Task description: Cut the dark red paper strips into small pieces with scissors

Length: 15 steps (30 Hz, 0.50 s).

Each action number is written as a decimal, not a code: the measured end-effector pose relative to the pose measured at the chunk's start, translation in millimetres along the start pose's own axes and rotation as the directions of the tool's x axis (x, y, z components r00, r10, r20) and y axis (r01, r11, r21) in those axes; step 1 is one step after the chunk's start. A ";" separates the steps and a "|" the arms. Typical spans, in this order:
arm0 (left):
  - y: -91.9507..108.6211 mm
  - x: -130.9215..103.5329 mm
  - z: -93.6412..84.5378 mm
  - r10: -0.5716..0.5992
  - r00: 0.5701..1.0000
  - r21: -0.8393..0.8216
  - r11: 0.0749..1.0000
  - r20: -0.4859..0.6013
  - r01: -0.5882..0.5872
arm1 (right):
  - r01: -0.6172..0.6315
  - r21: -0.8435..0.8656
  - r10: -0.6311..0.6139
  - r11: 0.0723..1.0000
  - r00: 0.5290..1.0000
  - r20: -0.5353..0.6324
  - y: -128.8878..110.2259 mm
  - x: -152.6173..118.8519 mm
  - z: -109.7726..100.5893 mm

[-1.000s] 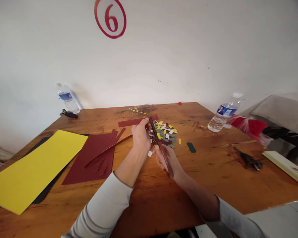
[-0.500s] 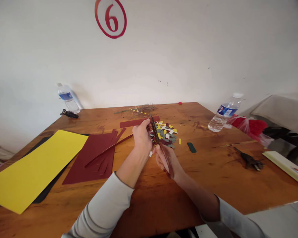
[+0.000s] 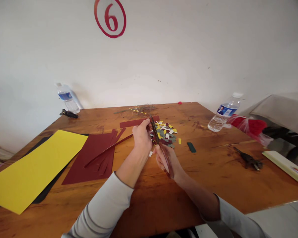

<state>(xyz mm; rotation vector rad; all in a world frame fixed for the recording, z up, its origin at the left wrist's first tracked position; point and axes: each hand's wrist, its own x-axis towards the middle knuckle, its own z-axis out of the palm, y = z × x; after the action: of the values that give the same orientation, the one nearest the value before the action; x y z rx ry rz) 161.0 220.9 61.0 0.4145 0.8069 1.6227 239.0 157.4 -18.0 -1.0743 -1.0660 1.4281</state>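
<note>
My left hand [image 3: 142, 134] is closed on a dark red paper strip [image 3: 109, 149], whose long end trails out to the left. My right hand [image 3: 169, 160] grips a pair of scissors [image 3: 166, 158] by its reddish handles. The dark blades point away from me, close against the fingertips of my left hand. Whether the blades touch the strip is hidden by the fingers. Just beyond and to the right lies a heap of small cut paper pieces [image 3: 168, 132] in yellow, white, grey-green and dark red.
Dark red sheets [image 3: 76, 168] with loose strips and a yellow sheet [image 3: 37, 172] lie left. Behind are a flat red strip [image 3: 131, 123] and thin wires [image 3: 141, 109]. Bottles stand left [image 3: 68, 99] and right [image 3: 224, 112]. Pliers [image 3: 249, 159] lie near a box [image 3: 285, 167].
Almost nothing differs. Both hands, the scissors and the strip keep their places; the whole view has shifted very slightly.
</note>
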 end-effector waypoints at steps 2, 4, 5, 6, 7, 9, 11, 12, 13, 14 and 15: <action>1.2 -0.8 0.3 -0.001 1.000 -0.004 1.000 0.013 0.001 | 0.002 -0.001 -0.002 1.000 1.000 -0.006 -1.1 -0.6 0.7; 2.3 -1.1 0.4 0.000 1.000 -0.003 1.000 0.018 0.000 | 0.008 -0.011 -0.008 1.000 1.000 -0.010 -2.6 -1.9 1.0; 2.7 -1.1 0.5 0.002 1.000 0.000 1.000 0.014 -0.002 | 0.015 -0.014 -0.015 1.000 1.000 -0.006 -3.4 -2.7 1.1; 3.0 -1.1 0.5 0.005 1.000 0.004 1.000 0.010 -0.005 | 0.026 -0.017 -0.026 1.000 1.000 -0.001 -4.1 -3.7 1.0; 3.2 -1.1 0.5 0.008 1.000 0.006 1.000 0.005 -0.008 | 0.040 -0.019 -0.040 0.999 0.999 0.004 -4.7 -4.5 1.0; 3.0 -1.3 0.4 0.009 1.000 0.004 1.000 0.000 -0.009 | 0.054 -0.030 -0.054 0.998 0.999 0.004 -5.4 -5.5 1.5; 2.3 -1.8 0.2 0.005 1.000 -0.005 1.000 0.009 -0.005 | 0.037 -0.047 -0.038 0.998 0.999 -0.002 -5.6 -5.4 2.5; 1.9 -2.0 0.1 0.002 1.000 -0.009 1.000 0.014 -0.001 | 0.028 -0.051 -0.028 0.998 1.000 -0.005 -5.6 -5.1 3.2; 1.4 -2.1 0.0 -0.002 1.000 -0.010 1.000 0.018 0.002 | 0.021 -0.051 -0.021 0.998 1.000 -0.007 -5.5 -4.7 3.8; 0.9 -2.0 -0.1 -0.005 1.000 -0.011 1.000 0.021 0.005 | 0.017 -0.050 -0.017 0.999 1.000 -0.010 -5.2 -4.2 4.2; 0.4 -1.8 -0.2 -0.007 1.000 -0.011 1.000 0.022 0.007 | 0.016 -0.049 -0.016 0.999 1.000 -0.012 -4.8 -3.8 4.3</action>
<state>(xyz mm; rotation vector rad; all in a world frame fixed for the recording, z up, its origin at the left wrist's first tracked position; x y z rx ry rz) 161.0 219.1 61.5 0.4200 0.7817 1.6133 236.2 153.8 -12.1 -1.1055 -1.1031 1.3876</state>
